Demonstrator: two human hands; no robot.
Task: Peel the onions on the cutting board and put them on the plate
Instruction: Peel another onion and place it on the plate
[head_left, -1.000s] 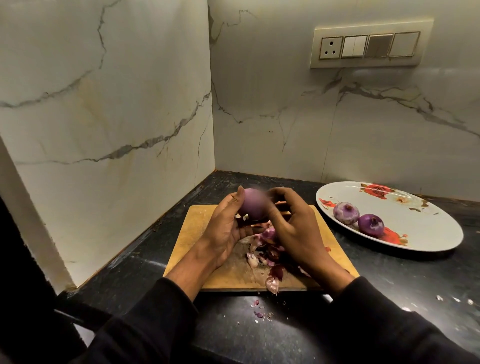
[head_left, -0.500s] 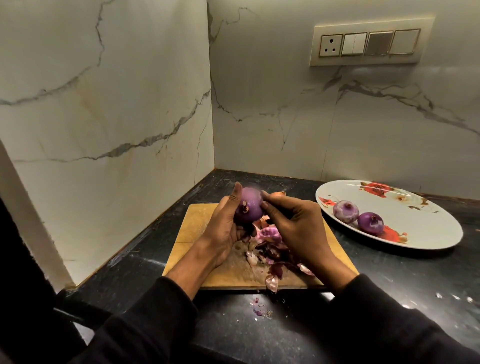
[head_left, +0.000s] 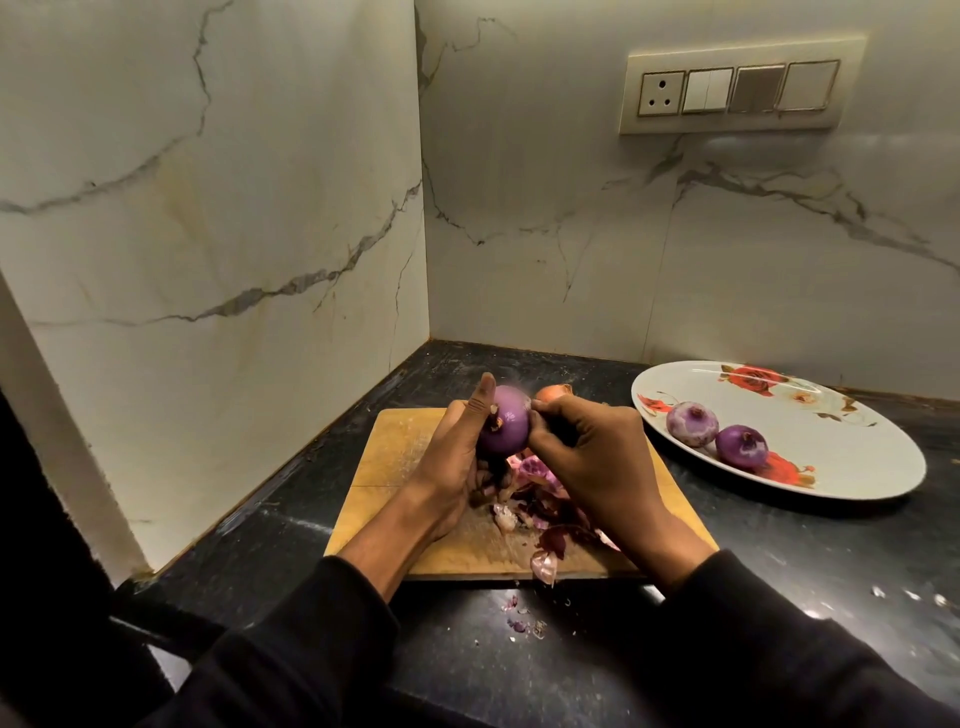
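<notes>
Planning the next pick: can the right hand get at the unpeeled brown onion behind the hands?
Probably not yet: the right hand pinches the peeled purple onion held by the left hand; the unpeeled brown onion sits just behind, otherwise unobstructed.

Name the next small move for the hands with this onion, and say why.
Probably carry it right to the plate: the onion in the left hand looks smooth and purple all round, and the right hand pinches only at its edge, perhaps a last scrap.

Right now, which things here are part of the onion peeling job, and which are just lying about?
Part of the job:
left hand
right hand
held onion
unpeeled onion
cutting board
plate
two peeled onions

Just lying about:
peel scraps
switch panel
</notes>
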